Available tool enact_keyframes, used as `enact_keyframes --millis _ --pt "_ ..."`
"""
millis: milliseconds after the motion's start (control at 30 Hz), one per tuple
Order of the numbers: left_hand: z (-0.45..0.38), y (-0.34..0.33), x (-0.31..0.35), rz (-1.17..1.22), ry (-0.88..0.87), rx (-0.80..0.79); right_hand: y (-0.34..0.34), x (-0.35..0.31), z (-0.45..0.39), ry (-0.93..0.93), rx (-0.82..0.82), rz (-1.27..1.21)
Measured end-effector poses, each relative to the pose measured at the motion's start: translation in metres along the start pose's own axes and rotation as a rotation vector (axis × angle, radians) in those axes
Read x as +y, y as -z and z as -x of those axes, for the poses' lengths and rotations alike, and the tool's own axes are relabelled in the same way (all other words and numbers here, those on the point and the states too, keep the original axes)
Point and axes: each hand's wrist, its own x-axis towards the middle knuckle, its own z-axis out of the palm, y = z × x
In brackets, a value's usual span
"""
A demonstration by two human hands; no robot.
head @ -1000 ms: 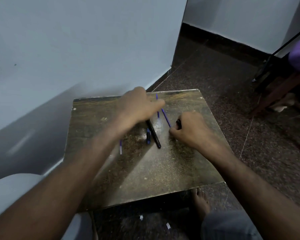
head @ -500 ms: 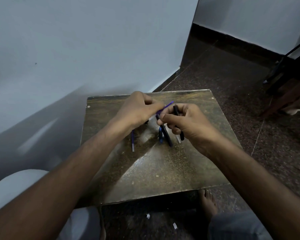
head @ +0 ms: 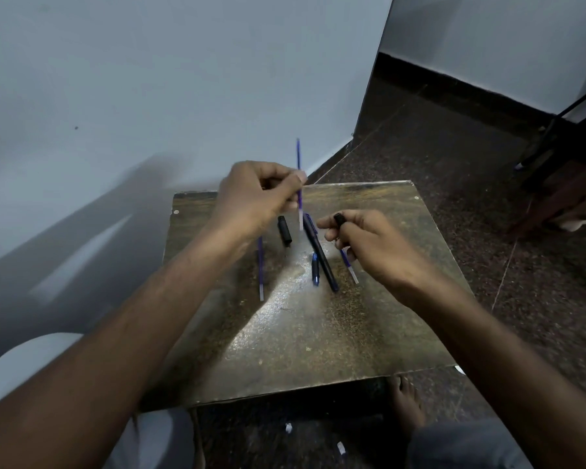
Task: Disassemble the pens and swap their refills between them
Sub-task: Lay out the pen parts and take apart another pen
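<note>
My left hand [head: 254, 198] pinches a thin blue refill [head: 298, 164] and holds it upright above the small brown table [head: 312, 333]. To its right, my right hand [head: 362, 245] grips a short black pen piece [head: 339, 219] between thumb and fingers. On the table lie a long black pen barrel [head: 320, 253], a short black pen section [head: 284, 230], a small blue cap [head: 315, 269], a second blue refill [head: 260, 269] partly under my left wrist, and a third refill [head: 349, 267] partly under my right hand.
A pale wall runs along the left and meets the table's far-left edge. Dark speckled floor surrounds the table on the right. A wooden furniture leg [head: 555, 194] stands at the far right. My bare foot [head: 406, 406] rests below the table's near edge.
My left hand has lifted a blue refill off the table and turned it upright. My right hand has picked up the black pen piece and moved apart to the right.
</note>
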Motion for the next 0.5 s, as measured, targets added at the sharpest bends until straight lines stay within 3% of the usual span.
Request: enact_keyframes --millis 167,500 --pt "-0.003 0.0 0.002 0.166 -0.102 0.215 0.004 0.006 0.0 0.079 0.114 -0.003" --pt "-0.003 -0.008 -0.005 0.19 -0.131 0.182 0.0 0.0 0.003 0.084 0.122 -0.096"
